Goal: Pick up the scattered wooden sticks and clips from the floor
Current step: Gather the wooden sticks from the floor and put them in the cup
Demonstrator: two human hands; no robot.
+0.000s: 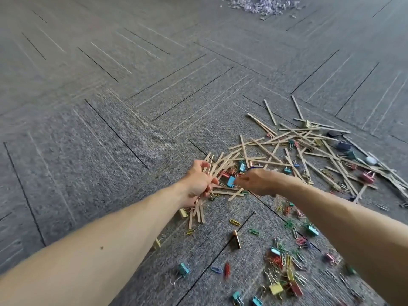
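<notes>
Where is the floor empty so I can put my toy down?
The grey carpet left of the left hand and beyond the wooden sticks, up to the pale scrap heap, is bare. Crowded: the sticks on the right and the coloured clips at lower right.

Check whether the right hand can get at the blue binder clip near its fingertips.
Probably yes: the right hand is right beside the blue binder clip, nothing covers it, and the left hand grips wooden sticks off to the side.
</notes>
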